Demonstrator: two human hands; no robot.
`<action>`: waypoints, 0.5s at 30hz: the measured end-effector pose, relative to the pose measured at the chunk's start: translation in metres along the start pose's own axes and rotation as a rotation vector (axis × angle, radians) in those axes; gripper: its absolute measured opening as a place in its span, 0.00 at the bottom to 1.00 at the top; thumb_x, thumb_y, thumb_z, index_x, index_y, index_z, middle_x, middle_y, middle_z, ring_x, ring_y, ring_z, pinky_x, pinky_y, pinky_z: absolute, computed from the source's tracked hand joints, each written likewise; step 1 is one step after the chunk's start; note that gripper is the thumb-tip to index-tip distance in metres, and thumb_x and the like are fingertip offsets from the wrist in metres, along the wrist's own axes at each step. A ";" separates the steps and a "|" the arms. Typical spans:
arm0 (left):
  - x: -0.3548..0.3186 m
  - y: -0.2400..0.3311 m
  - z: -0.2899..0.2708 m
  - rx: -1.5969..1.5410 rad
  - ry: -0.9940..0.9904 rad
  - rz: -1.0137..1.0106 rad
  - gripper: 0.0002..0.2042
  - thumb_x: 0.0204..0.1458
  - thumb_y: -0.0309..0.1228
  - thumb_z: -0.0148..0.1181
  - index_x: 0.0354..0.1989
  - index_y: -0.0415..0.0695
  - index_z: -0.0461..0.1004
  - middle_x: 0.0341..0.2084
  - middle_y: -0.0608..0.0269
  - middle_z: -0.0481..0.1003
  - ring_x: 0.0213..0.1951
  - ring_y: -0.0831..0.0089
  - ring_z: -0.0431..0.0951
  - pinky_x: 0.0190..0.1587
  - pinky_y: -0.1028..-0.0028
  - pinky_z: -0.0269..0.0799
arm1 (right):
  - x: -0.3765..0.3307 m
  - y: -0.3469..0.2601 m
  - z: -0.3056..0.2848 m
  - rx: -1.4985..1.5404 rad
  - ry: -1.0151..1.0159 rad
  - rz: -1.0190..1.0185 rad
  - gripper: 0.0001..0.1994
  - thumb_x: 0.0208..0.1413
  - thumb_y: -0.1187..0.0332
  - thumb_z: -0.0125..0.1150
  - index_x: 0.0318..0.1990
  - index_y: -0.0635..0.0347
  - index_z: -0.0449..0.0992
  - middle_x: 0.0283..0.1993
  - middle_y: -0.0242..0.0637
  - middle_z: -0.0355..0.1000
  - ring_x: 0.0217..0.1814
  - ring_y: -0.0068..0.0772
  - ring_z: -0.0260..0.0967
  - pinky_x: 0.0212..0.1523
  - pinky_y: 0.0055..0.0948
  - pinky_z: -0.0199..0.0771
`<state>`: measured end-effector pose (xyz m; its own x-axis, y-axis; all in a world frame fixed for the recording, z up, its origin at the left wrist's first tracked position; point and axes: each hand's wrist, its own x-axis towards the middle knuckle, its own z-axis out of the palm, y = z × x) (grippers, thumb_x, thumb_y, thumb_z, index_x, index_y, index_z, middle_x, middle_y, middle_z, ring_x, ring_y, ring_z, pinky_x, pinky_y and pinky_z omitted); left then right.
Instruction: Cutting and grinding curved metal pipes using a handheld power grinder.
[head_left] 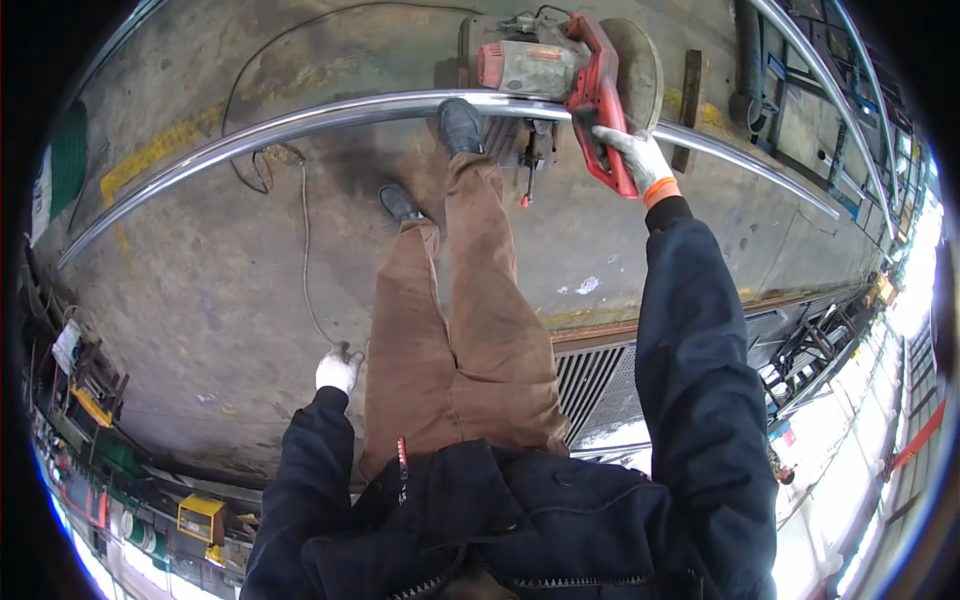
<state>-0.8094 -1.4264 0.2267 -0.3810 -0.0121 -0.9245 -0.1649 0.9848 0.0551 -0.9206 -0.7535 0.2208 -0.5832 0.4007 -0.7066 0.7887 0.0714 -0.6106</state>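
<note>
My right hand, in a white glove with an orange cuff, is closed round the red handle of a chop saw. The saw's grey motor lies left of the handle, and its large round cutting disc to the right. A long shiny metal pipe passes across the saw under the handle. My left hand, also in a white glove, hangs beside my left thigh with loosely bent fingers and no visible object in it. One dark shoe is at the pipe, left of the saw.
A thin cable snakes over the concrete floor left of my legs. A floor grate lies to my right. Metal racks stand at the far right. A yellow box-like object is at the lower left.
</note>
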 end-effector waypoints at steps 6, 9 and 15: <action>-0.005 0.013 -0.012 -0.003 -0.047 -0.003 0.28 0.55 0.45 0.63 0.57 0.36 0.75 0.43 0.45 0.82 0.52 0.50 0.80 0.56 0.58 0.74 | 0.004 0.012 -0.001 -0.013 -0.033 -0.052 0.26 0.54 0.60 0.71 0.56 0.68 0.76 0.37 0.36 0.78 0.34 0.24 0.73 0.39 0.26 0.75; -0.001 0.007 -0.005 0.027 -0.028 0.008 0.27 0.55 0.45 0.63 0.56 0.36 0.75 0.44 0.44 0.82 0.52 0.49 0.80 0.56 0.58 0.74 | 0.014 0.023 -0.002 -0.109 -0.012 -0.102 0.27 0.54 0.61 0.70 0.59 0.65 0.75 0.41 0.38 0.78 0.37 0.25 0.75 0.42 0.28 0.76; 0.005 0.006 -0.004 0.058 0.044 0.062 0.25 0.56 0.45 0.64 0.54 0.37 0.75 0.41 0.48 0.83 0.47 0.51 0.82 0.52 0.59 0.76 | 0.015 0.004 0.001 -0.031 -0.022 0.115 0.26 0.50 0.61 0.69 0.54 0.68 0.76 0.39 0.40 0.79 0.37 0.30 0.76 0.41 0.30 0.77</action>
<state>-0.8155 -1.4210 0.2239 -0.4288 0.0425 -0.9024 -0.0872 0.9923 0.0881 -0.9260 -0.7480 0.2074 -0.4925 0.3880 -0.7791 0.8561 0.0546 -0.5140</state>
